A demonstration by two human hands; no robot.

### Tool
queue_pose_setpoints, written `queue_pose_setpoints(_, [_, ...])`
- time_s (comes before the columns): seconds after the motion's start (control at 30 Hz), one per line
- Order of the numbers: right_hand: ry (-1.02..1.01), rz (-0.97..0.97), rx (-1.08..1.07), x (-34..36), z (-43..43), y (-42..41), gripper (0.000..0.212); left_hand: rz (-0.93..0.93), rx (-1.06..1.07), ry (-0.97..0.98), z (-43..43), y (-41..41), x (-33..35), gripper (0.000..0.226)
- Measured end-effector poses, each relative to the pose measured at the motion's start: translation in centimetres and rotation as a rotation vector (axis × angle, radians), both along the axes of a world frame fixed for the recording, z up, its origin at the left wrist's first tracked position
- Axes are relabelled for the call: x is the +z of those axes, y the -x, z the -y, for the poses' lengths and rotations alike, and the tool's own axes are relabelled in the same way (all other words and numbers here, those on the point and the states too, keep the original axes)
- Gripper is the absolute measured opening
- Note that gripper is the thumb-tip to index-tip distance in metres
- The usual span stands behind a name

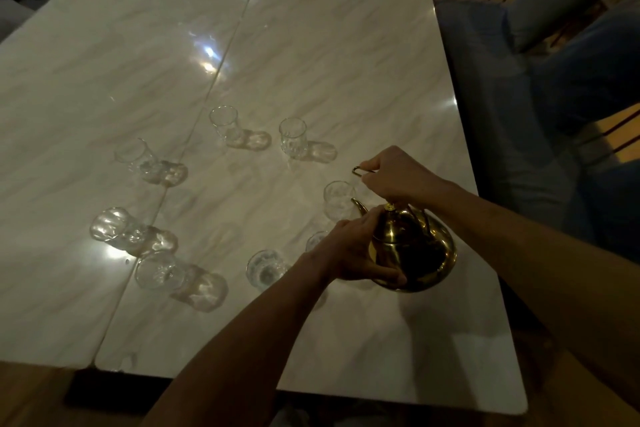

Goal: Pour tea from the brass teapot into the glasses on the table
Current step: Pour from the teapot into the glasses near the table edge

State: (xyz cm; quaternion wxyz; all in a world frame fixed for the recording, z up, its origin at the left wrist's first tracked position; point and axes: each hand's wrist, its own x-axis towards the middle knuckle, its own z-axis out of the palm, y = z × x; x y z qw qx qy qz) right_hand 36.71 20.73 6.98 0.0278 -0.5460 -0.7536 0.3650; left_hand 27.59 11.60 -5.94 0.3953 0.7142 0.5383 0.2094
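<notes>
Brass teapot, rounded, glossy

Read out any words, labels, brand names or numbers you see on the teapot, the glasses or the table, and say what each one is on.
None: no text shows on the shiny brass teapot, the small clear glasses or the white marble table. The picture is dim, so fine engraving could go unseen.

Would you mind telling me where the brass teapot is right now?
In the head view, the brass teapot is near the table's right edge, held by the left hand and right hand, its spout beside the nearest glass.
</notes>
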Motion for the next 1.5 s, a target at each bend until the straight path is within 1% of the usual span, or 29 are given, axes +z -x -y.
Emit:
queue_pose_setpoints(0.13, [0.018,0.006,-0.003,0.0,-0.1,0.0,0.044,0.018,-0.002,-0.029,0.0,0.0,0.0,0.117])
queue_pose_setpoints(0.43, [0.023,-0.01,-0.009,0.1,-0.3,-0.2,0.04,0.006,0.008,-0.003,-0.3,-0.2,0.2,0.122])
queue_pose_setpoints(0.63, [0.016,0.002,0.0,-0.2,-0.8,-0.2,0.046,0.003,0.016,-0.006,-0.4,-0.3,0.4,0.123])
queue_pose_setpoints(0.8, [-0.006,-0.013,0.012,-0.4,-1.0,-0.5,0.046,0.003,0.018,-0.006,-0.7,-0.3,0.2,0.122])
queue_pose_setpoints(1.03, [-0.038,-0.08,-0.011,-0.9,-1.2,-2.0,0.045,-0.104,0.012,-0.061,-1.4,-0.8,-0.3,0.122])
queue_pose_setpoints(1.17, [-0.043,-0.125,-0.032,-0.8,-1.0,-3.1,0.043,-0.081,0.01,-0.12,-1.3,-1.1,-0.2,0.117])
queue_pose_setpoints(1.33, [-0.079,-0.171,-0.015,-0.4,-1.0,-3.7,0.041,-0.06,0.023,-0.17,-1.4,-1.4,0.2,0.124])
queue_pose_setpoints(1.5, [-0.126,-0.18,0.011,0.8,-1.8,-3.7,0.041,-0.062,0.046,-0.165,-2.3,-1.4,1.4,0.123])
